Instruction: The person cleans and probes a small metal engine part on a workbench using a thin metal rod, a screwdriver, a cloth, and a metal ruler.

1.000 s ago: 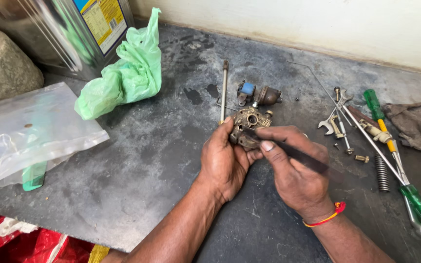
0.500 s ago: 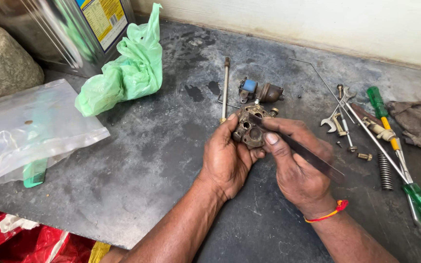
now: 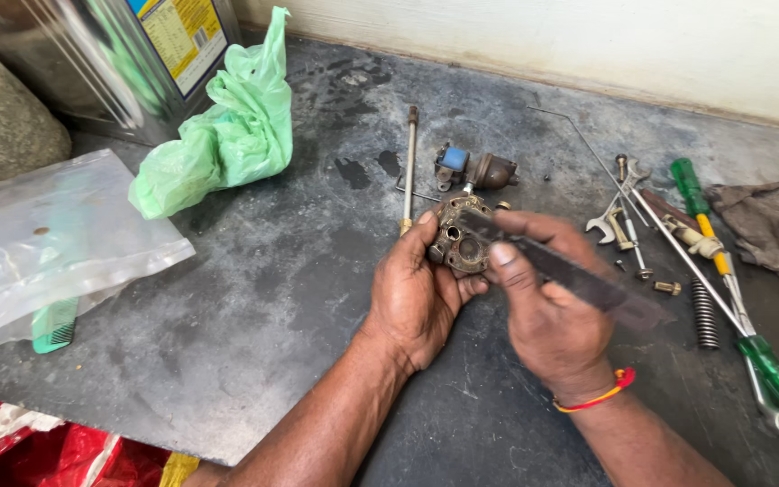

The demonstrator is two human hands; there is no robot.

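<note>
My left hand (image 3: 416,293) grips a small round brass-coloured metal part (image 3: 458,236) with several holes, held just above the dark stone slab (image 3: 263,298). My right hand (image 3: 547,311) holds a flat dark blade (image 3: 579,275) whose tip lies against the face of the part, with the index finger pressing near it. Just beyond the hands lie another metal fitting with a blue piece (image 3: 466,169) and a thin rod (image 3: 408,167).
To the right lie green-handled screwdrivers (image 3: 773,374), a spring (image 3: 703,313), small spanners (image 3: 619,216), long thin rods and a grey rag (image 3: 768,225). At left are a green plastic bag (image 3: 227,135), a clear bag (image 3: 38,243), a green comb (image 3: 54,325), a metal tin (image 3: 128,54) and a stone (image 3: 2,126).
Both hands have shifted slightly with the part; the blade tip has slid across the part's face. The tools on the slab have not moved.
</note>
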